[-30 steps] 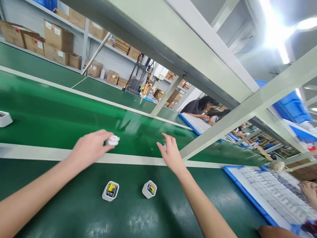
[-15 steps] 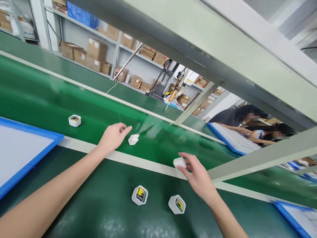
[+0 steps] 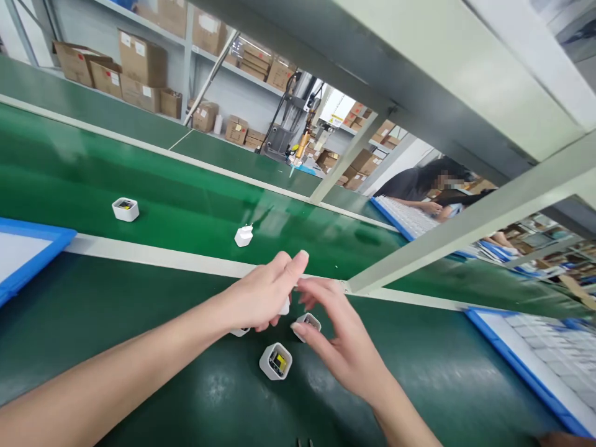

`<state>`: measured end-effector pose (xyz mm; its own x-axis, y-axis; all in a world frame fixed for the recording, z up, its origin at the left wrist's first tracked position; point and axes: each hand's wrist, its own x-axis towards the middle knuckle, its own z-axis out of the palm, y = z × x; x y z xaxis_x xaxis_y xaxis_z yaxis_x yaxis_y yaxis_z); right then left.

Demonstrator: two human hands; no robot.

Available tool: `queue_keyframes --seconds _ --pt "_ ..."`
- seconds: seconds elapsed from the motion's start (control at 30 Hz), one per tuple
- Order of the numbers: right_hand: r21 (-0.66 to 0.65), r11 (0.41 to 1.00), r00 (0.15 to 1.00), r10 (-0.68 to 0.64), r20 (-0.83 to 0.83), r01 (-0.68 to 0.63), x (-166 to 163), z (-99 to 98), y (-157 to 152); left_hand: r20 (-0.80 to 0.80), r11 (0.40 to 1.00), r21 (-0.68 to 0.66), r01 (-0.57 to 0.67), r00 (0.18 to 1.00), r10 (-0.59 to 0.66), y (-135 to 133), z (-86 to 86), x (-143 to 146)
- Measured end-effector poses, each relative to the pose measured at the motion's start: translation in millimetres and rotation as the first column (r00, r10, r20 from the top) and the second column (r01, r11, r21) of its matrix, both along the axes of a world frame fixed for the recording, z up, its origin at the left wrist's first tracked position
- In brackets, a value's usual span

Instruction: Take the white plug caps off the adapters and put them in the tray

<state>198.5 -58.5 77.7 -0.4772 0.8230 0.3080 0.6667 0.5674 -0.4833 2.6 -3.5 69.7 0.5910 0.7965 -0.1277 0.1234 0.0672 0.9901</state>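
Note:
My left hand [image 3: 265, 292] is closed above the dark green table, thumb on top. A small white piece [image 3: 285, 307] shows at its fingers, mostly hidden. Beside it, my right hand [image 3: 338, 338] has thumb and fingers apart, nothing visible between them, its thumb tip over a white charger housing [image 3: 309, 323]. Just below stands another open housing [image 3: 275, 361] with yellow and dark parts inside. A third housing [image 3: 239, 331] is partly covered by my left hand. On the green belt lie a white plug adapter [image 3: 243, 236] with its pins up and an open housing [image 3: 125, 210].
Blue-edged trays stand at left [image 3: 41, 239] and right [image 3: 516, 360], the right one holding rows of white pieces. A slanted metal post [image 3: 447, 226] rises near my right hand. Across the belt are a machine [image 3: 302, 146], shelved cartons and people at work.
My hands have come together over the table. The white piece has left my right hand, and one more open housing stands on the table. The view has shifted right and down.

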Motion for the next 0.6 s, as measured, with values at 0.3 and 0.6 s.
queue_keyframes --seconds 0.3,0.6 --pt "-0.142 0.988 0.988 -0.084 -0.128 0.066 24 -7.6 1 -0.023 0.979 -0.113 0.171 0.984 -0.175 -1 10.6 39" --pt "-0.344 0.929 0.785 -0.315 -0.533 0.139 74 -43.5 1 -0.507 0.807 0.383 0.45 0.832 -0.223 21 -17.7 50"
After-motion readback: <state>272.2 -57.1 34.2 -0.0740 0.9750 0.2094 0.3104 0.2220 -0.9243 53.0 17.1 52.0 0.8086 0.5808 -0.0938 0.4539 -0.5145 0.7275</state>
